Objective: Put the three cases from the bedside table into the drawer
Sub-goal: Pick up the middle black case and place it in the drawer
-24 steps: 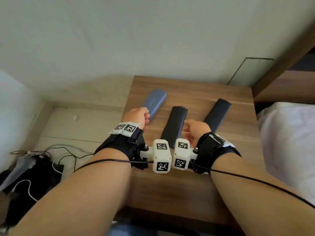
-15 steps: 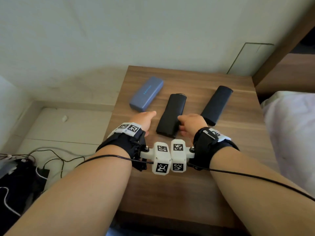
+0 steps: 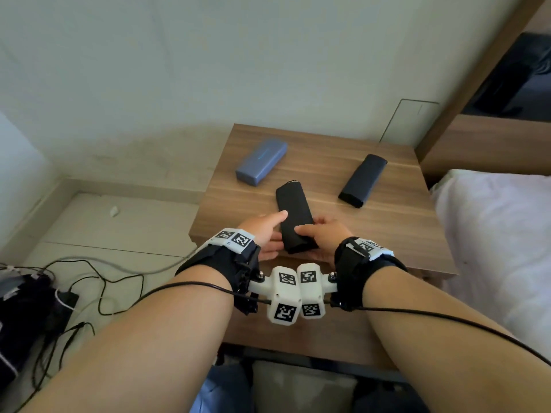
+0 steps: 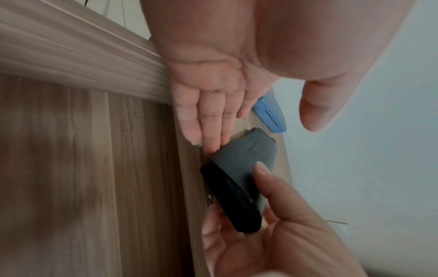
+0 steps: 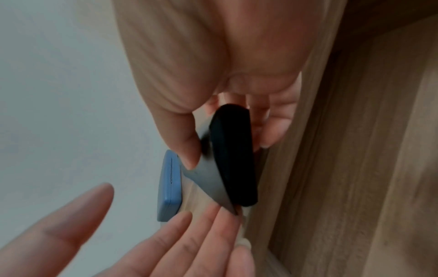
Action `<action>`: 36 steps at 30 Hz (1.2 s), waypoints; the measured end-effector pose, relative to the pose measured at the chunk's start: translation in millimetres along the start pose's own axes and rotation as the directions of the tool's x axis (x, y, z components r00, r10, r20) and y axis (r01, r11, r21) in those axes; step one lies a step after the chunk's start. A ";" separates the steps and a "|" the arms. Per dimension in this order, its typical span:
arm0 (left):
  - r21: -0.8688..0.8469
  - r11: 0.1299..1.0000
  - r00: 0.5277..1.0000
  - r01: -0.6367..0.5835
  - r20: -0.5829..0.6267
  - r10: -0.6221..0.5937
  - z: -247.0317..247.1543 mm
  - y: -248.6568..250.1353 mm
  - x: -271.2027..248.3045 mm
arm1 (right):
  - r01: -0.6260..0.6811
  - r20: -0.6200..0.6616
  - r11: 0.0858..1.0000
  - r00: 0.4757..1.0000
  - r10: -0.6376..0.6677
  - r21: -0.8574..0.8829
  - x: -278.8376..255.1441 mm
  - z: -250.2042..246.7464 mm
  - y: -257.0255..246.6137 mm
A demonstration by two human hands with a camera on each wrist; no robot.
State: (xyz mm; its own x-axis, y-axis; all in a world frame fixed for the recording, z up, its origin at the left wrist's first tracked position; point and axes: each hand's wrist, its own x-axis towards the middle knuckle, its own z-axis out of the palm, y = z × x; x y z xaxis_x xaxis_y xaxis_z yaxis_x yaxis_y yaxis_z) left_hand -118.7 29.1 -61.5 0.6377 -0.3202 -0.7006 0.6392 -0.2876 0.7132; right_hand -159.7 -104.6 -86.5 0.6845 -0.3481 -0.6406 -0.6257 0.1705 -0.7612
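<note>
Three cases lie on the wooden bedside table [image 3: 387,234]: a blue case [image 3: 261,162] at the back left, a black case [image 3: 362,180] at the right, and a middle black case [image 3: 293,210]. My right hand [image 3: 323,235] pinches the middle case's near end, thumb [image 5: 187,148] on top and fingers [image 5: 272,121] underneath. My left hand [image 3: 267,232] is flat, its straight fingers [image 4: 208,120] touching that end's left corner [image 4: 246,161]. The near end is raised a little by the table's front edge. The blue case [image 4: 270,116] lies beyond it.
A bed with white bedding [image 3: 492,234] borders the table on the right. Cables and dark gear [image 3: 44,302] lie on the floor at the left. The wall is close behind the table. The table's wooden front [image 4: 71,168] fills the left wrist view's left side.
Both hands have drawn back to the table's front edge. My right hand has taken the middle black case's near end, pulled it forward and turned its far end leftward.
</note>
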 end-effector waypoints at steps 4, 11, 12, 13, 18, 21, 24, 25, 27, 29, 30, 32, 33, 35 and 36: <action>0.037 0.999 1.000 -0.014 -0.022 0.014 1.5 -4.2 -15.3 | -0.008 0.057 0.992 0.998 0.001 0.124 -10.9 -4.3 9.5; 0.050 0.996 0.991 -0.068 -0.108 0.073 -2.1 -20.3 -35.0 | 0.019 0.167 0.986 0.985 -0.047 0.165 -38.7 -22.5 33.6; 0.038 0.998 0.991 -0.058 -0.122 0.062 -4.3 -24.4 -35.0 | 0.015 0.175 0.988 0.984 -0.043 0.156 -40.7 -24.0 37.2; 0.022 0.999 0.990 -0.045 -0.135 0.048 -7.1 -29.5 -34.8 | 0.009 0.180 0.988 0.983 -0.037 0.155 -40.8 -24.9 41.5; 0.009 1.000 0.972 0.017 -0.236 -0.014 -23.2 -52.8 -32.9 | -0.031 0.250 0.990 0.968 -0.004 0.136 -47.9 -18.4 54.7; 0.010 0.999 0.967 0.048 -0.252 -0.044 -31.2 -61.4 -31.1 | -0.046 0.281 0.994 0.960 0.015 0.103 -47.2 -10.8 59.5; 0.046 0.997 0.968 0.060 -0.248 -0.047 -37.3 -70.9 -22.7 | -0.069 0.269 0.994 0.962 0.044 0.083 -40.6 -4.7 66.5; 0.052 0.997 0.968 0.064 -0.246 -0.050 -39.1 -75.0 -17.9 | -0.076 0.259 0.995 0.964 0.057 0.067 -37.3 -4.4 69.4; 0.055 0.995 0.964 0.084 -0.256 -0.067 -41.6 -80.7 -12.1 | -0.085 0.252 0.996 0.965 0.077 0.020 -31.2 -4.4 74.4; 0.057 0.994 0.961 0.097 -0.267 -0.078 -43.3 -84.3 -7.9 | -0.097 0.241 0.995 0.966 0.099 -0.018 -23.8 -4.7 78.9; 0.062 0.992 0.959 0.112 -0.266 -0.092 -43.9 -85.7 -5.2 | -0.105 0.231 0.994 0.967 0.108 -0.025 -20.3 -4.3 81.0; 0.069 0.988 0.963 0.135 -0.245 -0.115 -44.5 -87.3 0.1 | -0.119 0.206 0.992 0.971 0.125 -0.039 -14.1 -2.9 84.4; 0.075 0.987 0.966 0.140 -0.231 -0.119 -45.5 -87.9 4.5 | -0.129 0.195 0.991 0.971 0.135 -0.046 -9.8 -0.8 85.9; 0.086 0.987 0.967 0.135 -0.228 -0.113 -48.0 -90.9 13.5 | -0.135 0.179 0.990 0.974 0.142 -0.046 -3.9 3.2 86.9; 0.091 0.986 0.967 0.141 -0.227 -0.117 -49.3 -93.3 17.6 | -0.137 0.172 0.989 0.975 0.143 -0.046 -1.0 5.8 87.4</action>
State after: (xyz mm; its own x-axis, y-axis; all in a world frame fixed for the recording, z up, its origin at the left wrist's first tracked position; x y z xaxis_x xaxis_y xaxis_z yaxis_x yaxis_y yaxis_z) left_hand -146.0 94.7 -141.4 0.6392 -0.0710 -0.7658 0.6809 -0.4107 0.6064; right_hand -212.9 -84.0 -153.0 0.6419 -0.1564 -0.7506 -0.7302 0.1741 -0.6607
